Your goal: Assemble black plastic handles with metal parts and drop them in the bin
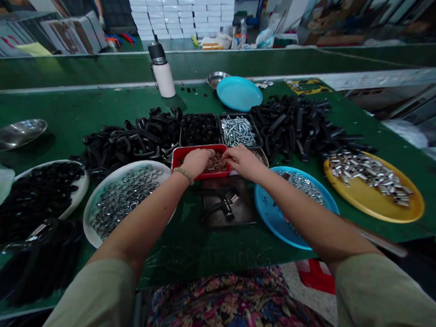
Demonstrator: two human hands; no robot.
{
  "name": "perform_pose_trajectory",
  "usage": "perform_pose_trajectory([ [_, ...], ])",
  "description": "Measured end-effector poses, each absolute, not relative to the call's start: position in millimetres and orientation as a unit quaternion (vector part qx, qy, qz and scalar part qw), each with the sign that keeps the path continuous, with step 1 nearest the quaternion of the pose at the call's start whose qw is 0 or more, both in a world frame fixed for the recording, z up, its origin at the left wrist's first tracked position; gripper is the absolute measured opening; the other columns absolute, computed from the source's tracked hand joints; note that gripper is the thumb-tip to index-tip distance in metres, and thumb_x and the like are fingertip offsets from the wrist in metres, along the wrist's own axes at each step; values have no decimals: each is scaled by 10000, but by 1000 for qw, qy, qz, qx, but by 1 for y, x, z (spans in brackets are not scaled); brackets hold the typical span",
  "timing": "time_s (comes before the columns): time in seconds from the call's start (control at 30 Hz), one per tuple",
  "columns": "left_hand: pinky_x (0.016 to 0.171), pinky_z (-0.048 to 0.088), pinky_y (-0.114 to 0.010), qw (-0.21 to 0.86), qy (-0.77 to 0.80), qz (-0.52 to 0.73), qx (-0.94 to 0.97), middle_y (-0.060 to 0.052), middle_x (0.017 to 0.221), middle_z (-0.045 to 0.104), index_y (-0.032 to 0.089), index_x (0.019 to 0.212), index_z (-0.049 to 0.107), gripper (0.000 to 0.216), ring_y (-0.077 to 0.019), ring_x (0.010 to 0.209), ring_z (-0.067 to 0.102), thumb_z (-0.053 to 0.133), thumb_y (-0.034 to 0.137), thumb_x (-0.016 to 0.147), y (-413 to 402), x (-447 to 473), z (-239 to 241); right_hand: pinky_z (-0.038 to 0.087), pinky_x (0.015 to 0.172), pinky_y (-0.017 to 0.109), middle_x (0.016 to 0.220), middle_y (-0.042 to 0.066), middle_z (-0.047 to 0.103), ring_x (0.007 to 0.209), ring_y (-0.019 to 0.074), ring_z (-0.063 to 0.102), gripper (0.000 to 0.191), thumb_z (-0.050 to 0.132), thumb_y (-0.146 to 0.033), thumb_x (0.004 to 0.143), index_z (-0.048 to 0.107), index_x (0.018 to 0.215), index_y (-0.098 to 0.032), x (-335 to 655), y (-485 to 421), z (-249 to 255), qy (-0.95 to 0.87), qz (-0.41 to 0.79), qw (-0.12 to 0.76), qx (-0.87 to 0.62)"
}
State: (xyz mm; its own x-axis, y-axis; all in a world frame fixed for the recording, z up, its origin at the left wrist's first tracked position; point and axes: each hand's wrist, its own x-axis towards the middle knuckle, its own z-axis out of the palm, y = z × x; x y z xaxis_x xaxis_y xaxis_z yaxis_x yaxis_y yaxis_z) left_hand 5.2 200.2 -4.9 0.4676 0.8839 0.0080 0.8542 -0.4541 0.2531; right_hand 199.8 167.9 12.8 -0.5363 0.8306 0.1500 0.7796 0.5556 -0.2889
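My left hand [198, 162] reaches into the left side of a red tray [173, 162] that holds small copper-coloured parts [215, 164]. Its fingers are bent together, and what they hold is hidden. At the tray's right edge is my right hand [243, 160], fingertips pinched over the parts; anything between them is too small to name. Just below the hands, a black part with a bent arm and a metal end [226, 203] lies on a grey metal plate [247, 213].
White bowl of metal rings [124, 202] left; blue tray of small metal parts [271, 220] and yellow tray of metal sleeves [362, 204] right. Behind stand a black bin of screws [239, 131], a bin of black pieces [200, 129], piles of black handles [294, 121] and a bottle [164, 79].
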Motion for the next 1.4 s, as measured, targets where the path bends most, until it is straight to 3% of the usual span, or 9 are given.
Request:
perform_pose_trajectory([
  [0.1,859,441,-309,112,511,74,849,-95,986,694,186,1080,646,294,-231,921,633,475,144,845,196,9,-11,404,880,330,1091,77,677,1023,203,575,252,460,-127,894,629,1069,-192,224,127,4,-863,198,185,-426],
  [0.2,893,434,-311,111,532,99,833,-115,1045,661,156,1097,628,284,-230,954,619,448,172,878,195,6,-10,407,849,346,1084,116,665,992,228,583,325,470,-116,871,565,1178,-163,236,92,-9,-872,179,89,-446],
  [0.37,928,443,-359,173,547,239,784,-113,976,641,110,1094,601,267,-219,914,615,484,209,874,184,-1,-2,358,815,390,818,111,680,899,273,571,221,453,-98,853,622,981,-162,241,72,-12,-881,90,-39,-463],
  [0.57,876,513,-306,409,479,335,701,-50,943,671,130,1213,538,402,-148,882,645,566,186,815,118,0,-4,414,768,310,876,26,676,822,183,606,145,468,-234,911,607,945,-210,247,78,-12,-787,277,193,-517],
  [0.67,888,520,-327,471,466,359,657,-42,945,672,150,1190,570,388,-150,888,647,584,220,809,91,4,-15,418,769,310,849,24,661,821,185,596,112,509,-252,896,605,860,-206,244,78,-24,-776,268,235,-520],
  [1.03,948,480,-315,383,494,338,704,-5,955,711,206,1096,662,280,-160,902,651,584,199,827,75,17,-36,300,865,379,865,75,660,870,220,537,165,473,-196,928,635,901,-180,230,60,-40,-871,-29,98,-480],
  [1.17,978,471,-301,365,499,308,723,0,1015,715,216,1106,663,285,-162,946,653,565,180,840,73,19,-34,281,909,390,976,76,674,918,216,540,217,451,-235,957,628,1072,-188,236,54,-38,-882,-76,82,-457],
  [1.27,998,464,-302,356,493,300,735,-2,1051,710,207,1068,671,247,-164,980,648,560,178,849,73,21,-32,290,921,400,1108,98,661,1017,238,539,325,414,-329,978,569,1222,-179,260,49,-30,-846,-90,84,-518],
  [1.4,983,476,-293,338,484,291,753,-11,1064,704,195,1058,664,219,-160,980,649,549,198,872,74,21,-32,341,858,417,1115,130,662,1020,291,554,357,424,-368,959,568,1207,-155,306,41,-22,-762,-110,7,-638],
])
